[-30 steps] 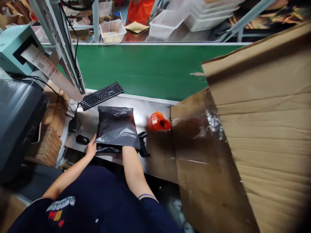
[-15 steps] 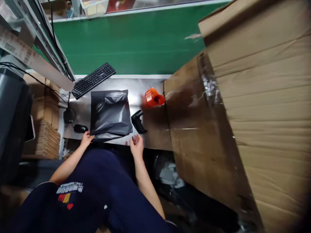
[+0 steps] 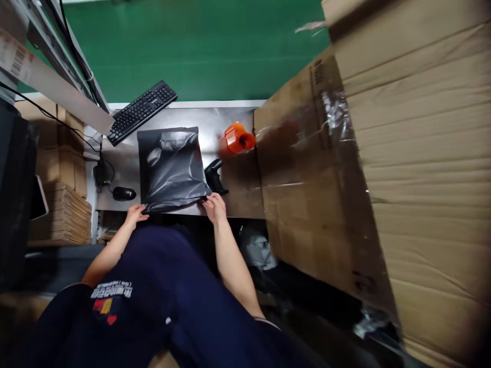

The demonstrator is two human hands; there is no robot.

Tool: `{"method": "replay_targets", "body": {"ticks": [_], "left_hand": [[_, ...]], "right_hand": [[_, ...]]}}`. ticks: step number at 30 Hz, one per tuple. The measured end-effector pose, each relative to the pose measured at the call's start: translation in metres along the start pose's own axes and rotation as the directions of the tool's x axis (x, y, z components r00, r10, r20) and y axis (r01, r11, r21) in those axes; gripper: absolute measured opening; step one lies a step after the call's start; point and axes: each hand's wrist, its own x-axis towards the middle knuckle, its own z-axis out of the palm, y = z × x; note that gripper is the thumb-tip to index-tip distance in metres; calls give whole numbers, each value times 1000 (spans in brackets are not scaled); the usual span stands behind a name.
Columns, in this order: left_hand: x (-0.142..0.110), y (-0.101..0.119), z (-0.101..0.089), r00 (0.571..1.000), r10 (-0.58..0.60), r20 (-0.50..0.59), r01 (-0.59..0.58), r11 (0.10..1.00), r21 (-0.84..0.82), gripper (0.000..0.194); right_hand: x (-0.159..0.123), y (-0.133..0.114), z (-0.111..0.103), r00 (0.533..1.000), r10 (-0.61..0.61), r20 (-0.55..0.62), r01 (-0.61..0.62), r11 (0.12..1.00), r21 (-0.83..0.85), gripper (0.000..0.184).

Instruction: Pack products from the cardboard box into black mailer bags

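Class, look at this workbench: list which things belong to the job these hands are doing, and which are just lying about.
In use: left hand, right hand, black plastic mailer bag.
Just lying about: handheld barcode scanner, orange plastic object, keyboard, mouse, large cardboard box.

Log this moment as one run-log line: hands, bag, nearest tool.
left hand: on near edge of black poly mailer | right hand: on same edge | nearest tool: handheld barcode scanner

Navy T-shirt (image 3: 161, 271) with red-yellow logo (image 3: 105, 305)
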Motion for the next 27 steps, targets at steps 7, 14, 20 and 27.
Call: {"method": "replay_targets", "body": {"ticks": [7,14,20,27], "left_hand": [[0,-1,-2,1000,-24,-6,25,997,68,39],[-7,-11,-4,996,-76,46,69,990,124,31],[-15,-18,-10,997,-49,59,42,994,106,23],[-16,-20,-7,993,37,110,-46,996,79,19]], "right_hand": [[-2,-10,-23,987,41,-155,-100,915,-390,34],[-54,-11,-12,971,-236,-29,138,659,-740,19],[-96,0,94,626,-223,748,761,384,-522,27],[-100,10,147,544,-166,823,779,463,-422,22]]}}
